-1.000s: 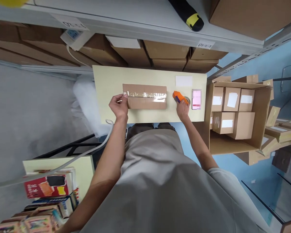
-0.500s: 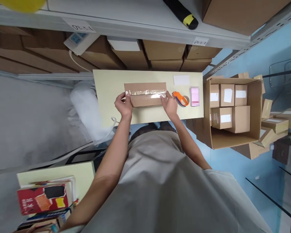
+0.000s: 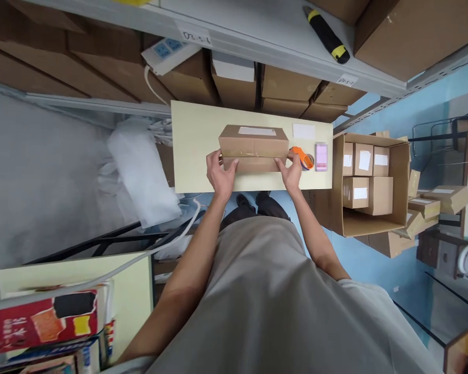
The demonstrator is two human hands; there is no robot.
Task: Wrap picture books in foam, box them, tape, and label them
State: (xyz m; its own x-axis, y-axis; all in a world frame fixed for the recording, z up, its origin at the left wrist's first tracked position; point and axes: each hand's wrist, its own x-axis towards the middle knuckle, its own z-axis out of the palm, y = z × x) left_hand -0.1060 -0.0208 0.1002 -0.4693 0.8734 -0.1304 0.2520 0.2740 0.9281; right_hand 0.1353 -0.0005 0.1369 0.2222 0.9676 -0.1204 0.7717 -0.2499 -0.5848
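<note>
A brown cardboard box (image 3: 253, 147) is over the pale yellow table (image 3: 195, 176), with a white label (image 3: 257, 131) on its upper face and clear tape across the side facing me. My left hand (image 3: 221, 174) grips its left end, thumb on the near face. At the right end my right hand (image 3: 290, 170) holds it the same way. Just right of that hand lies an orange tape dispenser (image 3: 302, 157). Beyond it are a white paper slip (image 3: 303, 130) and a phone with a pink screen (image 3: 321, 157). My fingers behind the box are partly hidden.
A large open carton (image 3: 337, 208) holding several small labelled boxes stands right of the table. Behind runs a shelf (image 3: 257, 47) with cartons, a power strip (image 3: 169, 54) and a black-and-yellow cutter (image 3: 327, 36). White wrapping (image 3: 140, 171) lies at left, books (image 3: 50, 322) lower left.
The box has turned in my hands, so its labelled face now shows and the taped seam is lower. My whole view has shifted slightly.
</note>
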